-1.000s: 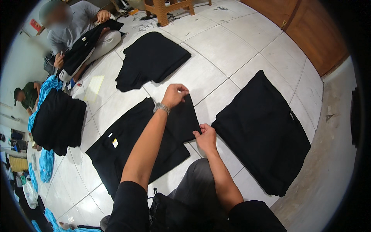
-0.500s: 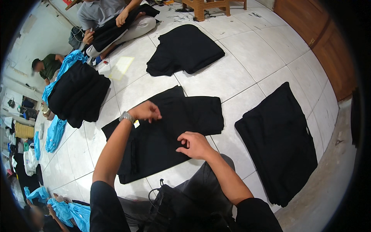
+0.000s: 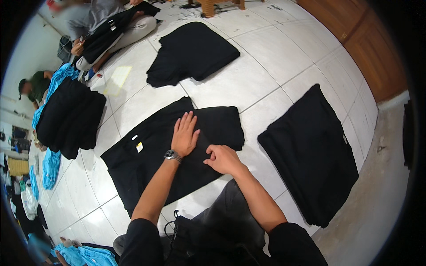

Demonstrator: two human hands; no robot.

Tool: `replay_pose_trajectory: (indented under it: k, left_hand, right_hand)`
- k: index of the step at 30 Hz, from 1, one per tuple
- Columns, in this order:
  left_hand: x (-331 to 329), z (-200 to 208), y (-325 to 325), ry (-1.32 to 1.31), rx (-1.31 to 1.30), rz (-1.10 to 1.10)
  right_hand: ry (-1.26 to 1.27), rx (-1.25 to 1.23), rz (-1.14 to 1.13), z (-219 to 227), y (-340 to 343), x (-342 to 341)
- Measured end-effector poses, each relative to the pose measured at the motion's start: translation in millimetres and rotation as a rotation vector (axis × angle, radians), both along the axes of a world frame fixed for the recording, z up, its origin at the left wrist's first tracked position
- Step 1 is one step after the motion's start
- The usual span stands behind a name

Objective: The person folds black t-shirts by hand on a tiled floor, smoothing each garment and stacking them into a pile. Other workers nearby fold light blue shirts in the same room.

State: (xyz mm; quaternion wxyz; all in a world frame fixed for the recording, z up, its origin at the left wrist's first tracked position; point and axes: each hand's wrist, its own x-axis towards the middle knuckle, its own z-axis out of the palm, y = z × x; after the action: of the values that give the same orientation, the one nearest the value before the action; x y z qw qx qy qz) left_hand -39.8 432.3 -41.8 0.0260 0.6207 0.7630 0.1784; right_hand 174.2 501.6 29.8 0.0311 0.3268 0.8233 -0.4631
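Observation:
A black garment (image 3: pixel 155 177) lies spread on the floor in front of me, with one part folded out to the right; I cannot tell its exact kind. A small white and yellow label (image 3: pixel 139 146) shows on its left part. My left hand (image 3: pixel 184 135), with a metal watch on its wrist, rests flat on the cloth, fingers stretched out. To its right, my right hand (image 3: pixel 223 159) is closed, fingers curled in over the garment. Whether cloth is between those fingers is hidden.
Folded black garments lie in a stack (image 3: pixel 315 155) on the right and another pile (image 3: pixel 193 53) ahead. At left stands a tall black stack (image 3: pixel 71 117) beside light blue cloth (image 3: pixel 52 168). A co-worker (image 3: pixel 104 31) sits beyond with black cloth. A wooden door (image 3: pixel 372 53) is at right.
My left hand has moved forward and right, opening flat on the garment. Its label is now uncovered, and the garment's left part looks smoother. The right hand stays near, its fingers curled closer.

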Motion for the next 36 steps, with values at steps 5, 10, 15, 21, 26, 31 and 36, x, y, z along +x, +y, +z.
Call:
replay_pose_trajectory:
  k: [5,10,15,21,26,31,36]
  left_hand:
    - [2,16,12,0.042,0.002,-0.013]
    - [28,34,78,-0.138,0.042,-0.067]
    - [68,37,140,-0.281,-0.114,0.047]
    - [74,23,160,-0.363,-0.189,0.179]
    - [47,33,170,-0.662,-0.107,0.241]
    - [26,84,171,-0.765,-0.146,0.11]
    - [13,126,166,-0.579,-0.451,0.09]
  right_hand:
    - [0.051,-0.048,-0.5,-17,39,28]
    - [-0.038,-0.032,-0.704,-47,59,57]
    - [0.036,-0.098,-0.724,-65,58,58]
    - [0.103,-0.032,-0.673,-67,55,54]
    - [0.139,0.018,-0.661,-58,52,54]
    - [0.34,-0.006,-0.733,-40,46,53]
    - [0.515,0.006,-0.682,-24,39,47]
